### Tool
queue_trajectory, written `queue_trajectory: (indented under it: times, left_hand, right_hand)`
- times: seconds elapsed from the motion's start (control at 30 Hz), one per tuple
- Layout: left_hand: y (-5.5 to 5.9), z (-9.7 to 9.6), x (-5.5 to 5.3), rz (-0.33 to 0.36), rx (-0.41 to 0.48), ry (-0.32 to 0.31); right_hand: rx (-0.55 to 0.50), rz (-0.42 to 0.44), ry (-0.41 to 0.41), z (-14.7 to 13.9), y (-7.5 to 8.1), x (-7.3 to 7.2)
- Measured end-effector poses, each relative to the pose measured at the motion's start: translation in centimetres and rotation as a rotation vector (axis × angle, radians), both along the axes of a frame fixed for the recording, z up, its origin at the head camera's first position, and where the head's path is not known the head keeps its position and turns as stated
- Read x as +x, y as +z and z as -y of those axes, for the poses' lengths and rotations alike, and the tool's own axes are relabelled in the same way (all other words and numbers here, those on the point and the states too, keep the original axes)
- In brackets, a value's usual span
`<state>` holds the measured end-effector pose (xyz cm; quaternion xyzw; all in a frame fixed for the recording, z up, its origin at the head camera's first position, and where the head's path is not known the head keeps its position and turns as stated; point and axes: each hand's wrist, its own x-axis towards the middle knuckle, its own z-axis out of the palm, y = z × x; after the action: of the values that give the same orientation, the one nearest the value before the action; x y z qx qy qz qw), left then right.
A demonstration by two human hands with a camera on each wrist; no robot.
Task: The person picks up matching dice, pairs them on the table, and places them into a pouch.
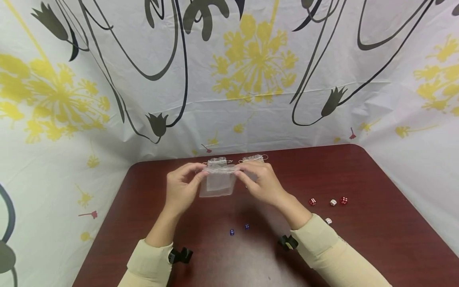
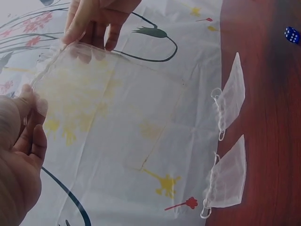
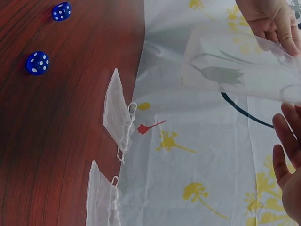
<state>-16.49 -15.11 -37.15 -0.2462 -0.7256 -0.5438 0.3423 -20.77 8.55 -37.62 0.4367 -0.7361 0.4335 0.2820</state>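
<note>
A sheer white drawstring pouch (image 1: 217, 187) hangs from both hands above the table. My left hand (image 1: 182, 186) pinches one end of its gathered mouth between thumb and fingers. At the other end, my right hand (image 1: 264, 183) pinches the same edge, so the mouth is stretched between them. Through the thin fabric (image 2: 122, 108), the cloth behind shows in the left wrist view, and nothing is visible inside. Two similar pouches (image 2: 231, 96) lie flat at the table's far edge, partly hidden by the hands in the head view.
Two blue dice (image 1: 232, 232) lie on the dark red table (image 1: 143, 207) below the hands. To the right are two red dice (image 1: 312, 201) and two white dice (image 1: 333, 202), one beside the right sleeve. A patterned cloth (image 1: 229, 87) hangs behind the table.
</note>
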Motion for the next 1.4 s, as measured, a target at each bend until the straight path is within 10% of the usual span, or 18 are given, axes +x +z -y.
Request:
queue_trajectory:
  times: [0.57, 0.73, 1.07, 1.4]
  left_hand:
    - [0.5, 0.0, 0.6, 0.109, 0.070, -0.228]
    - [0.6, -0.2, 0.5, 0.072, -0.025, -0.141]
    - [1.9, -0.3, 0.9, -0.183, -0.570, 0.028]
    - [2.7, 0.4, 0.9, -0.139, -0.620, 0.034]
  right_hand:
    - [-0.035, -0.005, 0.142, 0.4, 0.6, 0.1]
    - [-0.039, -0.014, 0.136, 0.6, 0.6, 0.1]
    - [0.007, -0.059, 0.044, 0.7, 0.2, 0.3]
    - [0.007, -0.039, 0.034, 0.4, 0.1, 0.4]
